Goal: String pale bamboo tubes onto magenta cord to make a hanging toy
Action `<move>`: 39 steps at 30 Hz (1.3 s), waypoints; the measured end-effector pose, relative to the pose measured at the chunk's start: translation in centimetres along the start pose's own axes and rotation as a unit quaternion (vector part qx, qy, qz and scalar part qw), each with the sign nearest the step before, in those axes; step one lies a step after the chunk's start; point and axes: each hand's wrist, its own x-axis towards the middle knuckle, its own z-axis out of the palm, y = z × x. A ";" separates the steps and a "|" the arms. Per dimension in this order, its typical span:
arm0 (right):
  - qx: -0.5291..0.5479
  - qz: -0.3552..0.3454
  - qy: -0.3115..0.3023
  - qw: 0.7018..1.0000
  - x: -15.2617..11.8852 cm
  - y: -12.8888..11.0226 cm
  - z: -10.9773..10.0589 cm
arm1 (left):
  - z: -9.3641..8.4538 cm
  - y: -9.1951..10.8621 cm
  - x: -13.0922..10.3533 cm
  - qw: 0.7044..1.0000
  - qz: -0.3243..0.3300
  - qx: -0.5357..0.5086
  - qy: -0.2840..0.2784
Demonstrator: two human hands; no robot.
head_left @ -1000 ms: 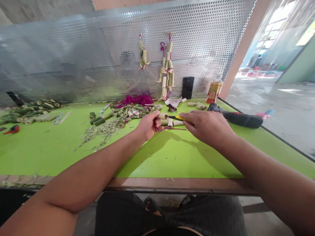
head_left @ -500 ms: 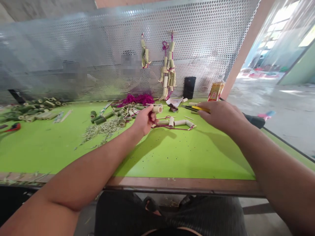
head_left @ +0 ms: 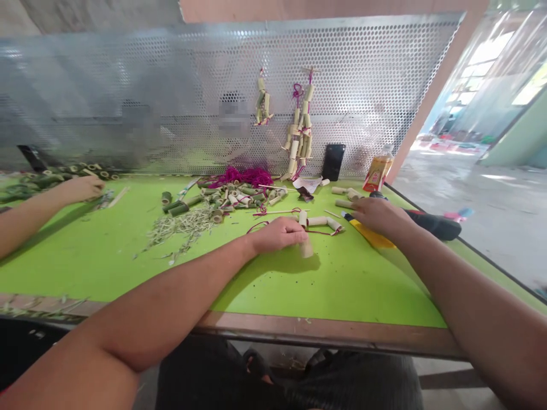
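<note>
Head view: the left hand [head_left: 282, 234] pinches a short bamboo tube [head_left: 306, 249], blurred, over the green worktop [head_left: 273, 296], nearer the wearer than the strung tubes [head_left: 317, 221]. The right hand [head_left: 378, 215] is near loose bamboo pieces [head_left: 344, 204], just beside a yellow cutter [head_left: 371, 233]; its grip cannot be told.

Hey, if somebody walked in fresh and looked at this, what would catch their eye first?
Probably the tangle of magenta cord, vivid against the lime-green tabletop, near its back edge. Above it to the right, strung bamboo figures hang against the perforated metal panel. In front, the left hand holds a short bamboo tube, with a yellow utility knife by the right hand.
</note>
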 end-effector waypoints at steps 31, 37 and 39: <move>0.187 -0.052 0.082 0.978 18.7 -13.2 0.3 | 1.0 -2.0 0.4 0.980 -0.047 -0.191 0.010; 0.611 -0.080 0.162 0.771 10.4 -10.7 -4.3 | -0.4 -2.8 1.3 0.837 -0.088 -0.502 0.200; 0.657 -0.086 0.140 0.736 6.3 -9.8 -4.8 | -0.7 -2.4 1.4 0.814 -0.092 -0.533 0.213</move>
